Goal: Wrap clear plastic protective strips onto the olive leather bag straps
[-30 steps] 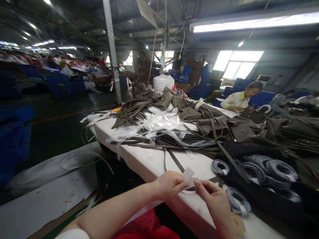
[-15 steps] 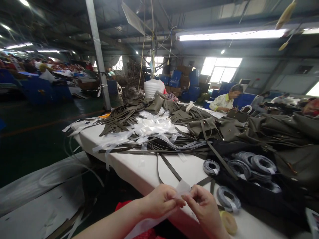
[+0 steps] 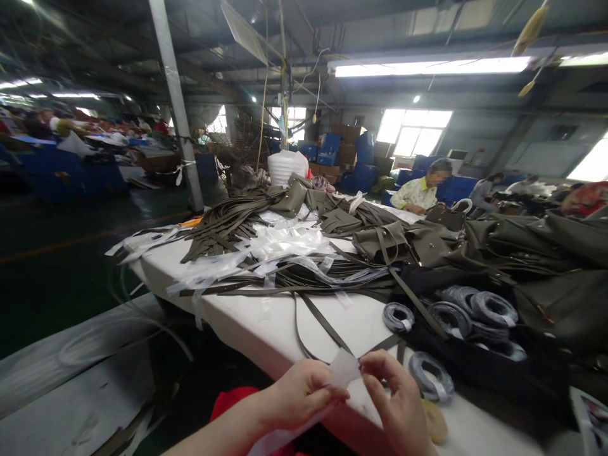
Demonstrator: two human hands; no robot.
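Observation:
My left hand (image 3: pixel 299 394) pinches a thin white translucent strip (image 3: pixel 342 370) at the near edge of the white table (image 3: pixel 266 323). The strip runs down from its fingers toward my lap. My right hand (image 3: pixel 396 399) meets it from the right, fingertips on the strip's upper end. A dark olive strap (image 3: pixel 327 326) runs across the table to just behind both hands. Several grey coiled rolls (image 3: pixel 430 377) lie right of my right hand.
Piles of olive straps (image 3: pixel 228 221), white strips (image 3: pixel 289 244) and olive bags (image 3: pixel 522 247) cover the table's middle and right. A person in a yellow shirt (image 3: pixel 422 193) sits at the far side. A steel post (image 3: pixel 178 107) stands at the left, beside dark open floor.
The view has swung right and downward. My hands sit lower in the frame, and the strip's free end now stands up between the fingertips.

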